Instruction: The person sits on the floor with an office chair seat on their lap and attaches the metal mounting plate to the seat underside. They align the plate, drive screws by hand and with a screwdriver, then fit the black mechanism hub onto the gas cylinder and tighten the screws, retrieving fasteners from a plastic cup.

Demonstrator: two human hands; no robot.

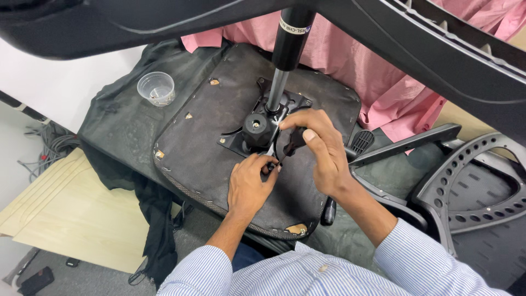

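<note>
Frame ctr: right hand [320,151] is gripping a black-handled tool [291,143], fingers curled. Left hand [249,183] is pinching at tool tip beside mechanism plate [263,123] on upturned chair seat [219,148].

A dark cloth-covered table [118,123], with upturned chair seat [219,164], clear plastic cup [156,87] and pink cloth [394,93] on it.

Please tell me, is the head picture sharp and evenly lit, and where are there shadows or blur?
In the head view, light is soft and even; the left hand, right hand and upturned seat underside are sharp. The dark chair base across the top is close and blurred. The steel gas-lift rod shows a mild shine; soft shadow lies under the hands.
</note>
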